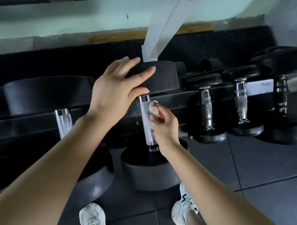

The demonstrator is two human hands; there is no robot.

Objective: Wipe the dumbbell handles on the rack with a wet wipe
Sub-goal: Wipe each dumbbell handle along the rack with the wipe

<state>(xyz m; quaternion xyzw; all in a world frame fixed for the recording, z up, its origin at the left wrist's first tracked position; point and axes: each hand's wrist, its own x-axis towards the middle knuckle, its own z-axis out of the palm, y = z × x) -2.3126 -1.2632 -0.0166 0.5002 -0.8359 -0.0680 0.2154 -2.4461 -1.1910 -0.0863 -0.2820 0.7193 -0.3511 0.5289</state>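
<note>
The left hand [115, 92] holds the far end of the dumbbell [164, 81] on the rack [33, 124], its fingers [140, 74] and thumb around it. The right hand [164, 129] pinches the wet wipe [153, 109] against the shiny handle [146, 125].

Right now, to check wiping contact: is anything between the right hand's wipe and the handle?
Nothing visible. The right hand holds the wet wipe against the handle; the left hand grips the far head.

Black dumbbells [48, 93] (knurled chrome handles [64, 122]) lie side by side across the dark rack [23, 124].
</note>
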